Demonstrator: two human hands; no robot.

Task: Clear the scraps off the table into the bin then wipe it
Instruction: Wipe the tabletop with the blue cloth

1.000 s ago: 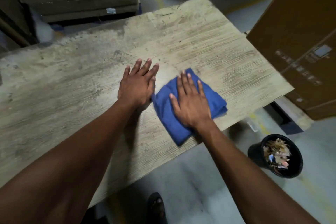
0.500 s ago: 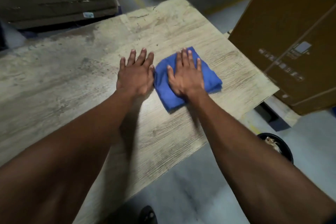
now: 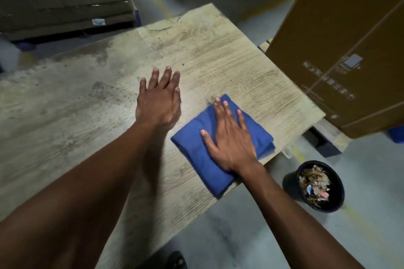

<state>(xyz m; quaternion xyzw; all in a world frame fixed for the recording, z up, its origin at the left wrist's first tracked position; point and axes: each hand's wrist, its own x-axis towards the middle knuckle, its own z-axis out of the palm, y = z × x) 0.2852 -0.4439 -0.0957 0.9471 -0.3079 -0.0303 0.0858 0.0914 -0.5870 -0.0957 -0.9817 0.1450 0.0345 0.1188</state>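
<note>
Right hand (image 3: 231,137), fingers flat, presses the blue cloth (image 3: 220,144) & has pulled it back toward the near counter (image 3: 65,116) edge vs. half a sec ago. Left hand (image 3: 159,100) flat, holding nothing. Scraps sit in bin (image 3: 314,185) on the floor; wiping underway.

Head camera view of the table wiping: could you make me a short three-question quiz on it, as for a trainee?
1. True or false: the right hand lies flat on the folded blue cloth.
2. Where do the paper and card scraps lie? A) on the worn wooden table B) in the round black bin on the floor C) in the big brown cardboard box
3. What does the left hand rest on?

Key
1. True.
2. B.
3. The bare table top beside the cloth, fingers straight, holding nothing.
</note>
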